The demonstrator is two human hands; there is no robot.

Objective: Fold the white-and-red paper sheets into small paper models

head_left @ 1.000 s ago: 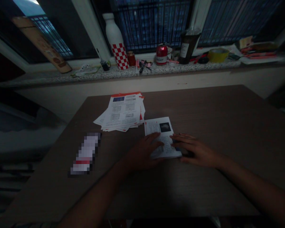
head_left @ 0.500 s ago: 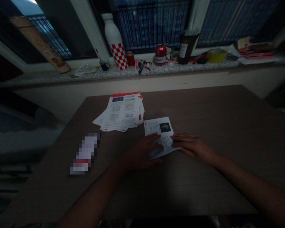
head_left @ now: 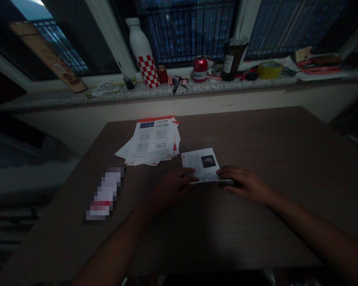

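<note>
- Head view, centre of the frame: a folded printed leaflet (head_left: pixel 201 165) is lying flat on the brown desk (head_left: pixel 256 238).
- Its edges are flanked by the left hand (head_left: pixel 174 186) and right hand (head_left: pixel 244 183), both held open, fingers flat, nothing pinched.
- The leaflet is judged light, thin and soft, apt to slide or crease; a hold at the lower edge is favoured.
- Just above and left, a loose stack of red-edged papers (head_left: pixel 150 141) is lying close by, easily disturbed.
- Further left, a pixelated object (head_left: pixel 104 194) cannot be made out.
- Along the top of the frame, a checked white bottle (head_left: pixel 144 55) and red can (head_left: pixel 199 69) are lined up on the granite windowsill (head_left: pixel 77 95), well clear of the hands.
</note>
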